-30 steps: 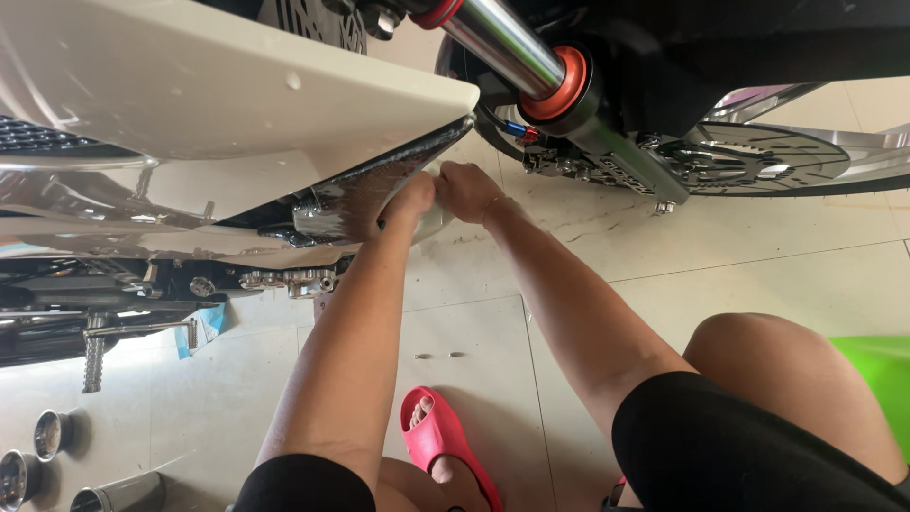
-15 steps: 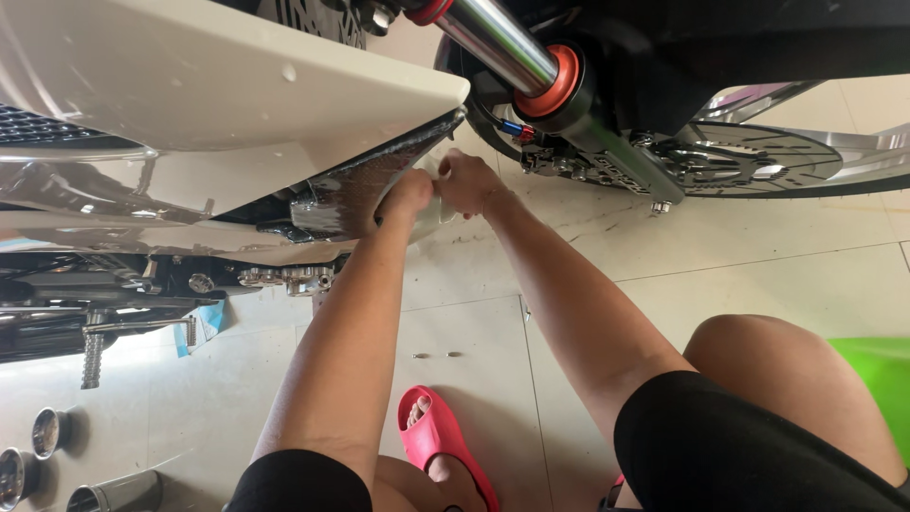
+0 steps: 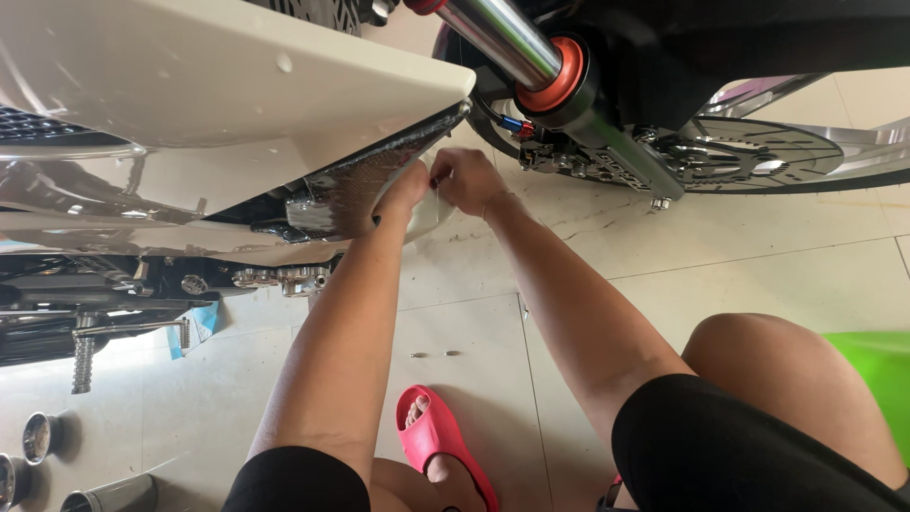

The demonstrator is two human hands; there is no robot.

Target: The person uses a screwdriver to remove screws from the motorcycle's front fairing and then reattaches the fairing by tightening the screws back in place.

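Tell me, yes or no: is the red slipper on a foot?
Yes, toes show through the front of the red slipper on the floor tiles.

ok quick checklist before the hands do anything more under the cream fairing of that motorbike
1. Both hands at the lower fairing edge: ok, left hand and right hand meet under the cream motorcycle fairing panel.
2. Grip on a fastener or tool: cannot tell, fingers hide it.
3. Loose small metal bolts accounted for: ok, lying on the pale tiled floor.
4. Hands apart from the silver brake disc: ok.
5. Red slipper planted flat: ok.
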